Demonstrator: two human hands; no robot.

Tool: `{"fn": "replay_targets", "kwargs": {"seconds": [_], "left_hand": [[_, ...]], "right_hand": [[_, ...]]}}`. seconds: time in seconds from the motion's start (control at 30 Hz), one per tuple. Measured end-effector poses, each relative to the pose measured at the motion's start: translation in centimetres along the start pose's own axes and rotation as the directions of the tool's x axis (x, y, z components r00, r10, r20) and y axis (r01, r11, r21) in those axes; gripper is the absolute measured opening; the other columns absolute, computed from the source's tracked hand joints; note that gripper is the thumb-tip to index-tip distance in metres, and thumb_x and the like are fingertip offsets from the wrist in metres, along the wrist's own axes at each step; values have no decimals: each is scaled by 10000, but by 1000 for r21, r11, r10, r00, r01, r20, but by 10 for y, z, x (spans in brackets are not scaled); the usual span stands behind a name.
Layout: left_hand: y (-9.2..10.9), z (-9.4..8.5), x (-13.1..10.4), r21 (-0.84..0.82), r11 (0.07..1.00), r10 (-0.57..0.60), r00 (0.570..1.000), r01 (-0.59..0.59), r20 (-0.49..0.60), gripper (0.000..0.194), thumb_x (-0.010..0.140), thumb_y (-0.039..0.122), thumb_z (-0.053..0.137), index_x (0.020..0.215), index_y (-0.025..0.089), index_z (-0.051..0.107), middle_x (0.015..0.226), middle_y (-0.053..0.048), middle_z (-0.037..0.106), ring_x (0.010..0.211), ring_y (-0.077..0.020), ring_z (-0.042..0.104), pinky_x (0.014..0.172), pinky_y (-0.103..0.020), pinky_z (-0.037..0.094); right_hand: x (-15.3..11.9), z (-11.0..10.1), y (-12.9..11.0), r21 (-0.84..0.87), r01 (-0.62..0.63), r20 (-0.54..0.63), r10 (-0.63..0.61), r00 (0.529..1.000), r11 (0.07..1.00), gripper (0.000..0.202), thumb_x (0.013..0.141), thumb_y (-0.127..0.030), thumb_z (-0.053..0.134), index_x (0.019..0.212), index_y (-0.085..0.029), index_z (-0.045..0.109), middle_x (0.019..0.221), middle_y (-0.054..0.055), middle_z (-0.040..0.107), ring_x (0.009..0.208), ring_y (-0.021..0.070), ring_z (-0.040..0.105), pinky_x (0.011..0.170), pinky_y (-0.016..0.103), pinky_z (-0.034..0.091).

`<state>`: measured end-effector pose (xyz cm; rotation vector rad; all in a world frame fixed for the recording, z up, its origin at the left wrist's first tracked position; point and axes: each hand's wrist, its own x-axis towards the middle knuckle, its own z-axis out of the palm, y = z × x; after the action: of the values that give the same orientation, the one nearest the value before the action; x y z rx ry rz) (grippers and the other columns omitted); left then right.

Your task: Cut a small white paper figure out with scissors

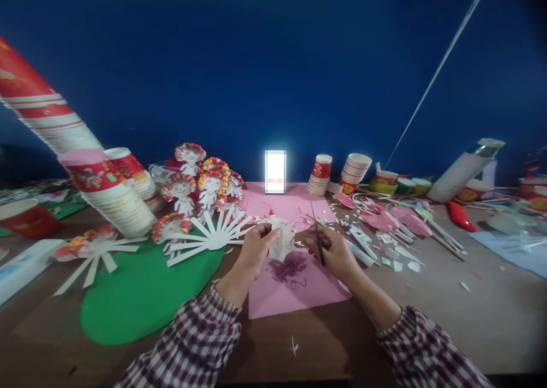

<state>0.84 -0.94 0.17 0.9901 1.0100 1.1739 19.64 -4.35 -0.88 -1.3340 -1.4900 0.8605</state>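
Between the thumb and fingers of my left hand is a white paper cutout, held upright over a pink sheet. My right hand grips a slim dark tool with a thin tip pointing up and away; its exact kind is unclear. The tool is just to the right of the cutout, apart from it. Below both hands, dark thin strands or marks cover part of the pink sheet.
At left, a white paper fan shape overlaps a green sheet, near several paper dolls and stacked paper cups. More cups, paper scraps and a red object lie right. A lit screen stands behind.
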Motion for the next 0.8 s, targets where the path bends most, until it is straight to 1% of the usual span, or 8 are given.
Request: {"fn": "replay_targets", "kwargs": {"seconds": [0.1,0.13,0.23,0.3,0.47,0.6,0.7,0.8], "left_hand": [[0,0,1,-4,1000,-20,999,20,-28,243,601,349,749,683,147,639,569,6,605,501,-127,539,503,-245,422],[0,0,1,-6,1000,-22,999,21,-30,245,602,346,749,695,143,647,579,1,613,507,-129,544,509,-246,426],[-1,-2,2,-4,1000,6,1000,-6,-8,261,613,352,750,727,133,664,621,-15,638,541,-132,560,535,-246,436],[-2,-3,3,6,1000,15,1000,-15,2,272,625,368,745,736,132,668,619,-14,634,533,-128,550,528,-244,430],[-6,-4,5,36,999,37,998,-35,-55,260,635,367,738,728,137,660,608,-8,611,531,-122,532,519,-236,412],[-3,-4,4,64,994,97,991,-91,-97,255,628,368,742,689,138,652,577,9,580,518,-102,495,514,-222,383],[0,-3,3,104,990,107,986,-94,-127,237,630,359,735,668,142,648,515,37,527,465,-80,427,482,-215,340],[1,-2,3,104,991,95,984,-80,-153,220,632,343,732,683,143,653,511,41,532,463,-80,439,493,-216,347]], "right_hand": [[-1,1,-2,-12,69,-8,-69,998,998,323,761,-281,649,1055,-156,601,842,63,689,780,206,654,703,311,519],[-2,1,-3,-13,77,-6,-77,997,997,320,759,-279,650,1051,-156,606,851,64,688,784,204,652,712,313,519],[-3,3,-4,28,-20,25,19,999,999,337,751,-326,666,1022,-139,594,693,31,647,615,178,608,551,275,486],[-5,5,-5,68,-72,70,67,995,995,385,743,-365,684,1032,-134,578,636,8,611,563,162,575,490,250,449],[-13,10,-7,88,-49,256,25,966,995,399,771,-395,680,1068,-141,601,661,-6,591,559,132,547,521,235,442],[-15,10,-6,57,-51,347,28,937,997,390,786,-419,667,1058,-141,636,626,-11,553,557,129,532,523,228,428],[-15,10,-8,32,-65,381,48,923,997,386,772,-421,681,1027,-134,649,594,-19,532,524,118,505,491,216,396],[-15,10,-9,53,-87,364,62,929,995,381,748,-430,700,987,-137,652,561,-33,515,479,105,479,452,206,372]]}}
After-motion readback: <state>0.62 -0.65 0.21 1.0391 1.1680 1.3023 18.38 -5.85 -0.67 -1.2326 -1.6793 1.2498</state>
